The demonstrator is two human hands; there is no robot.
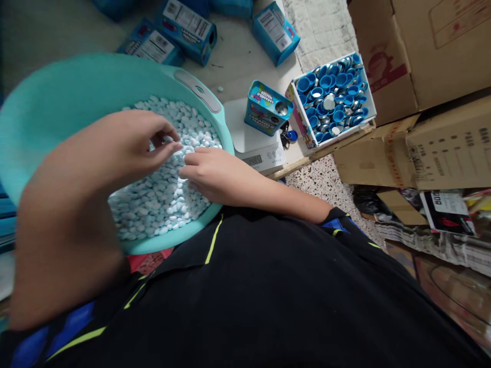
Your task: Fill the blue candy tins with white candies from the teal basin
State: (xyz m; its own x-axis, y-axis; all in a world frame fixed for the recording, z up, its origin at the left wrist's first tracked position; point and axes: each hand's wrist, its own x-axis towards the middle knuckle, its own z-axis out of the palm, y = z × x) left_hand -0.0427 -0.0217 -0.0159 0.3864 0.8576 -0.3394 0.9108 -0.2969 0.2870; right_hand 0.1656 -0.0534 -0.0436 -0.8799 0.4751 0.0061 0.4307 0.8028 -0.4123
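Observation:
Both hands are over a turquoise basin point(226, 135) holding a heap of small white candies point(153, 207). My left hand point(141, 135) is bent at the wrist above the heap. Its thumb and fingertips are curled towards each other, and what they pinch, if anything, I cannot make out. Against the candies near the basin's right side rests my right hand point(210, 171), its fingers bent inward and closed. Whatever they hold is hidden. Beyond the rim, a blue printed tin point(264, 112) with a round opening in its top stands on a white digital scale point(236, 122).
A shallow box point(307, 135) of blue and silver caps point(337, 82) sits right of the scale, with keys point(286, 135) between. More blue tins point(276, 33) lie at the back of the table. Cardboard boxes point(441, 56) are stacked at right, above a speckled floor point(318, 179).

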